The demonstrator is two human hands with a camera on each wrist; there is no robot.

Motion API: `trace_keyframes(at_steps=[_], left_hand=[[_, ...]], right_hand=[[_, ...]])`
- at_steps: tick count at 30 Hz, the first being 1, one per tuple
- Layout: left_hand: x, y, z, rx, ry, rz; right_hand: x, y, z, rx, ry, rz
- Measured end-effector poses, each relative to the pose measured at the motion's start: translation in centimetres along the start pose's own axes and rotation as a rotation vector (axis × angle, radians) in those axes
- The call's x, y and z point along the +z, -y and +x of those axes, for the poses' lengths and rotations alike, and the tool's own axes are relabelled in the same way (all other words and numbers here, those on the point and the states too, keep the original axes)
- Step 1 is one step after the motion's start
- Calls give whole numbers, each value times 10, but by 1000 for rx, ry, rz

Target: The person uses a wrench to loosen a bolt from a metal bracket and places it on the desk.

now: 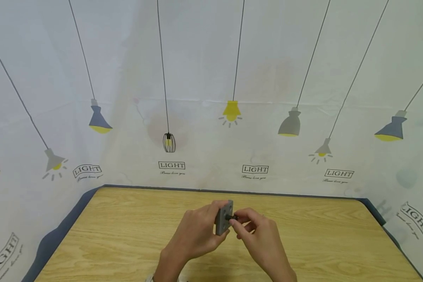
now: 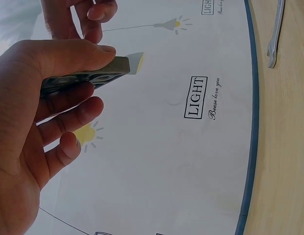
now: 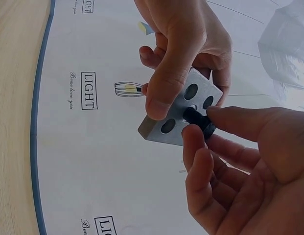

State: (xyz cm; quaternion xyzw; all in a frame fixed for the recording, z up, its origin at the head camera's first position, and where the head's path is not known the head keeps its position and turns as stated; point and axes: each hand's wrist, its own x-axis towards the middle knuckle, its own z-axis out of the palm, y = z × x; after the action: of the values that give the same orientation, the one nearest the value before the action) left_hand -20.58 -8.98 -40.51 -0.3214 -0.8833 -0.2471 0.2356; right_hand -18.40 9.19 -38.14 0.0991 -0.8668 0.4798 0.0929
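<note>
A small grey metal block (image 1: 224, 217) with several round holes is held above a wooden table (image 1: 127, 243). My left hand (image 1: 197, 231) grips the block (image 3: 183, 115) by its edges, thumb on the holed face. My right hand (image 1: 257, 235) pinches a short black bolt (image 3: 199, 121) between thumb and forefinger; the bolt (image 1: 231, 217) sits in a hole of the block. In the left wrist view the block (image 2: 88, 77) shows edge-on under my left thumb (image 2: 73, 56).
A white backdrop cloth (image 1: 211, 98) printed with hanging lamps and "LIGHT" labels rises behind and beside the table. A metal wrench (image 2: 275, 34) lies on the wooden table (image 2: 284, 147) in the left wrist view. A dark blue border (image 1: 70, 219) edges the tabletop.
</note>
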Motion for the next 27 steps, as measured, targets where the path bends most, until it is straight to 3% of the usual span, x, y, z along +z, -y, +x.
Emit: trace_keyframes(at_steps=[27], left_hand=[[0, 0, 0, 14, -22, 13]], right_hand=[[0, 0, 0, -82, -24, -52]])
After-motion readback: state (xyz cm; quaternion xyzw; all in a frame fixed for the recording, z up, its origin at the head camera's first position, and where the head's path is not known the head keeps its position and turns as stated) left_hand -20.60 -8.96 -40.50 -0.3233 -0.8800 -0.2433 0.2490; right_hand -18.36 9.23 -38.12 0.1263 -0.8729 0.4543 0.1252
